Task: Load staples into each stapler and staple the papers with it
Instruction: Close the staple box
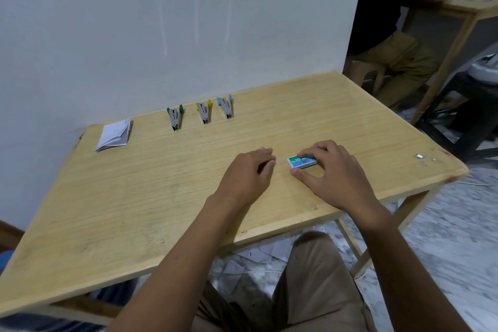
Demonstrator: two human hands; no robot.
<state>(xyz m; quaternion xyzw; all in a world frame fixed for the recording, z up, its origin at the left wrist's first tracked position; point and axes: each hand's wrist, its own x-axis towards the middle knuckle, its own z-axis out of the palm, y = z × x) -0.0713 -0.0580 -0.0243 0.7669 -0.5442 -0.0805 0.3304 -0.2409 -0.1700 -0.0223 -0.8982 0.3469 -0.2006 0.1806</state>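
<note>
Right hand (pixel 331 170) pinches staple box (pixel 301 162) between thumb and fingers, box flat on wooden table (pixel 134 210). Left hand (pixel 248 172) rests at box's 9 o'clock, fingers loosely curled, holding nothing. Green stapler (pixel 175 117), yellow stapler (pixel 204 113), blue stapler (pixel 225 108) in row at table's 12 o'clock. Folded papers (pixel 114 135) at 10 o'clock. Loose staples (pixel 419 155) at 3 o'clock.

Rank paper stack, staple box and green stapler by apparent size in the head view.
1. Paper stack, clearly largest.
2. Staple box and green stapler look alike; the box sits nearer, partly under the right hand, so unranked.
</note>
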